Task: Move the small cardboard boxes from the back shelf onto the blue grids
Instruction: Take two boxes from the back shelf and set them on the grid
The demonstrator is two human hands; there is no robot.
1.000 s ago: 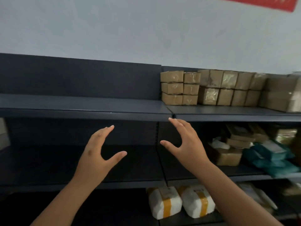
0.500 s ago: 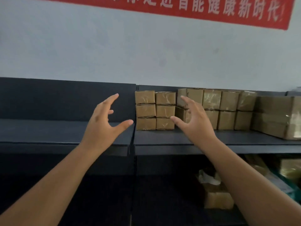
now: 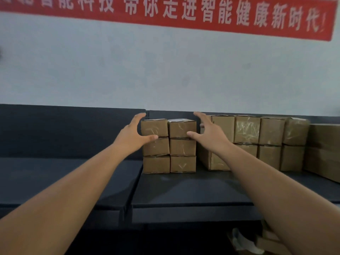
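Small taped cardboard boxes [image 3: 182, 147] stand on the dark top shelf [image 3: 184, 188] in two columns, three high. My left hand [image 3: 133, 134] is spread at the left side of the stack, its thumb lying across the front of the upper left boxes. My right hand [image 3: 208, 133] is spread at the stack's right side, thumb on the front of the top right box. Neither hand has closed around a box. No blue grids are in view.
Larger cardboard boxes [image 3: 257, 142] fill the shelf to the right, close against my right hand. The shelf's left part [image 3: 64, 173] holds nothing. A red banner [image 3: 174, 13] hangs on the white wall above. Packages [image 3: 257, 242] show on a lower shelf at bottom right.
Both hands have reached forward and up from below shelf level to either side of the small box stack. The camera view has tilted up and come closer to the shelf.
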